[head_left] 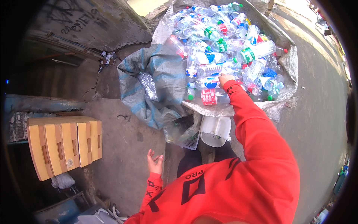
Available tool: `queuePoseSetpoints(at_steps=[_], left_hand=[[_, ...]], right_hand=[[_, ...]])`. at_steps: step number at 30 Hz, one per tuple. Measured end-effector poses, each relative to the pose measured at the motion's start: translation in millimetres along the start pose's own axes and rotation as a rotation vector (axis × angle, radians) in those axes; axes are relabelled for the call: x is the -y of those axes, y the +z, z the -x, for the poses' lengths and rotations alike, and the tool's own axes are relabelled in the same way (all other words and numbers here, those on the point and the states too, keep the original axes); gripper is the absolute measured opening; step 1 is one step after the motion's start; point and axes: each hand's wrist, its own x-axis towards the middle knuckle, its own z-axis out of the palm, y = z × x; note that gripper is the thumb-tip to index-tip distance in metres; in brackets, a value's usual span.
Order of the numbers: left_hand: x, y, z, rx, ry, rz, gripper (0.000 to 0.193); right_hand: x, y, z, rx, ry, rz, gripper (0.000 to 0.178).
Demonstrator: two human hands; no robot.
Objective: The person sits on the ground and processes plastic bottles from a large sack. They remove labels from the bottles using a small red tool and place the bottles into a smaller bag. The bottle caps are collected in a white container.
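Note:
A large heap of clear plastic bottles (pixel 211 58), many with blue, green or red labels, fills a wide pale sack (pixel 291 63) in front of me. My right hand (pixel 226 79) reaches into the near side of the heap. Its fingers are curled at the end of a blue-labelled plastic bottle (pixel 207 82); the fingertips are partly hidden. Down by my legs, my left hand (pixel 154 164) hangs in the air with its fingers apart, holding nothing. Left of the heap stands a grey-and-blue striped woven sack (pixel 128 91), its mouth spread, with a crumpled clear bottle (pixel 148 86) inside.
Between my legs and the heap are a white plastic bucket (pixel 222 128), tipped toward me, and a white basket (pixel 192 142). A yellow-brown drawer cabinet (pixel 65 143) stands at the left. Behind it runs a concrete wall (pixel 97 26); a paved lane (pixel 320 123) stretches along the right.

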Motion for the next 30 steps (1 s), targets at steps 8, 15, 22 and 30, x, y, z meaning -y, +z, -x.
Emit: queuePoseSetpoints(at_steps=[8,15,22,30], left_hand=[[4,45,21,0.111,0.052,-0.034,0.068],[7,13,20,0.048,0.117,-0.127,0.056],[-190,-4,-32,0.063,0.912,-0.122,0.046],[-362,-21,29,0.484,2.279,0.015,0.058]], right_hand=[[-24,11,-5,-0.009,-0.044,0.046,0.059],[-4,17,3,-0.090,0.046,0.057,0.059],[-3,-146,195,-0.193,-0.116,-0.688,0.078],[37,-212,406,0.326,-0.662,-1.119,0.066]])
